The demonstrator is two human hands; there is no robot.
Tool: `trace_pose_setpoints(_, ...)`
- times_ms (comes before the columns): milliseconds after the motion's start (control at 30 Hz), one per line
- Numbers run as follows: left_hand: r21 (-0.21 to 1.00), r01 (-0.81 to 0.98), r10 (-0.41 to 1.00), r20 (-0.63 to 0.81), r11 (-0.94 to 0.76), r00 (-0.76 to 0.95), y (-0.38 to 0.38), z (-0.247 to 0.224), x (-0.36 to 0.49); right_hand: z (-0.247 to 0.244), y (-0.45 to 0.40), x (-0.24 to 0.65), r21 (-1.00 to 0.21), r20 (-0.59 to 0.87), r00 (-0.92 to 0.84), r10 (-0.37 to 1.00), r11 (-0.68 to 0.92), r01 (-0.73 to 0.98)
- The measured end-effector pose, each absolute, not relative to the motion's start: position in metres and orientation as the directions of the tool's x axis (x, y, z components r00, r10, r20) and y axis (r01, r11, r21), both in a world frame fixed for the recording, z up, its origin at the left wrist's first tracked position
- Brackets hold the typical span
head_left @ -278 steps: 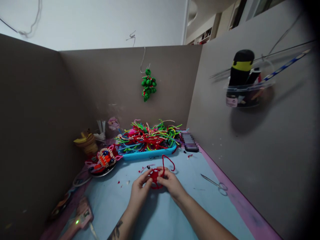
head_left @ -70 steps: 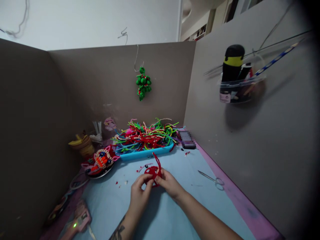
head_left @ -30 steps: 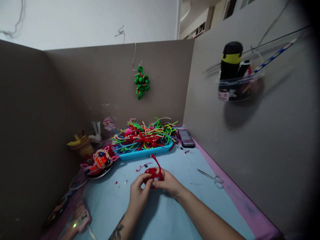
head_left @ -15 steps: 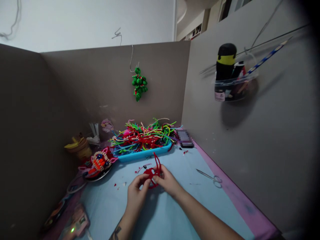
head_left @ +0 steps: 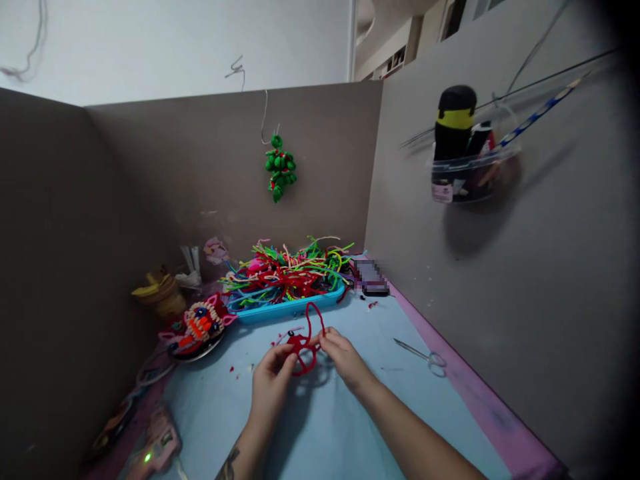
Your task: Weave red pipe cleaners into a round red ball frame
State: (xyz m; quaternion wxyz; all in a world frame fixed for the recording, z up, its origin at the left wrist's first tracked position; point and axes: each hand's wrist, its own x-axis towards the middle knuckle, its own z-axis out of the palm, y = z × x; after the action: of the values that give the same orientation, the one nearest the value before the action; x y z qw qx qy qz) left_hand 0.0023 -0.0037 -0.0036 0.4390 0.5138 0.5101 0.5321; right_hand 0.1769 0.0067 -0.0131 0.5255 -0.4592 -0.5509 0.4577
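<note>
Between my hands, a little above the blue table cover, is a red pipe cleaner piece (head_left: 306,363) bent into rounded loops. My left hand (head_left: 273,373) pinches its left side between thumb and fingers. At its right side my right hand (head_left: 345,357) is closed on a red strand, and a tall narrow loop of that strand rises above the fingers. The right fingertips are partly hidden. Just behind the piece lie small scraps and a thin pinkish stem (head_left: 293,333) on the cover.
A blue tray (head_left: 285,311) heaped with colourful pipe cleaners stands at the back. Scissors (head_left: 425,357) lie at right, a phone (head_left: 371,277) behind them. A plate with a red fuzzy figure (head_left: 203,323) is at left, a pink glue gun (head_left: 157,443) at lower left. Grey panels surround the table.
My right hand has shifted slightly right, away from my left hand. The upright red loop has widened, and the rounded loop below shows more openly. My left hand stays on the piece.
</note>
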Motion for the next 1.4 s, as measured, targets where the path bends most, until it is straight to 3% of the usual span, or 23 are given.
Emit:
trace_pose_setpoints(167, 0.998, 0.016, 0.998, 0.060, -0.060, -0.024, -0.005, -0.003, 0.005, -0.012, 0.008, 0.179, -0.983, 0.182, -0.008, 0.983, 0.182, -0.015)
trace_pose_setpoints(300, 0.997, 0.038, 0.998, 0.069, -0.069, -0.005, -0.006, -0.003, 0.007, -0.017, 0.009, 0.178, -0.988, 0.105, 0.023, 0.994, 0.107, -0.113)
trace_pose_setpoints(533, 0.994, 0.045, 0.994, 0.102, -0.101, -0.030, -0.006, 0.003, 0.006, -0.014, 0.009, 0.182, -0.985, 0.152, -0.021, 0.988, 0.153, 0.073)
trace_pose_setpoints(833, 0.984, 0.110, 0.990, 0.141, -0.139, -0.013, -0.010, 0.004, 0.008, -0.013, 0.001, 0.178, -0.989, 0.087, -0.238, 0.967, 0.055, -0.141)
trace_pose_setpoints(967, 0.974, 0.149, 0.986, 0.168, -0.167, 0.008, -0.010, 0.001, 0.008, -0.018, -0.001, 0.171, -0.974, -0.015, -0.230, 0.973, -0.066, -0.219)
trace_pose_setpoints(1133, 0.969, 0.166, 0.983, 0.184, -0.183, 0.011, -0.009, -0.002, 0.008, -0.025, 0.000, 0.163, -0.959, -0.029, -0.214, 0.976, -0.087, -0.269)
trace_pose_setpoints(1267, 0.977, 0.134, 0.986, 0.167, -0.164, -0.012, -0.010, 0.002, 0.008, -0.025, 0.002, 0.163, -0.975, 0.004, -0.152, 0.988, -0.030, -0.222)
trace_pose_setpoints(1400, 0.987, 0.090, 0.990, 0.136, -0.133, -0.031, -0.010, 0.005, 0.009, -0.023, 0.003, 0.165, -0.989, 0.139, -0.023, 0.990, 0.138, -0.042)
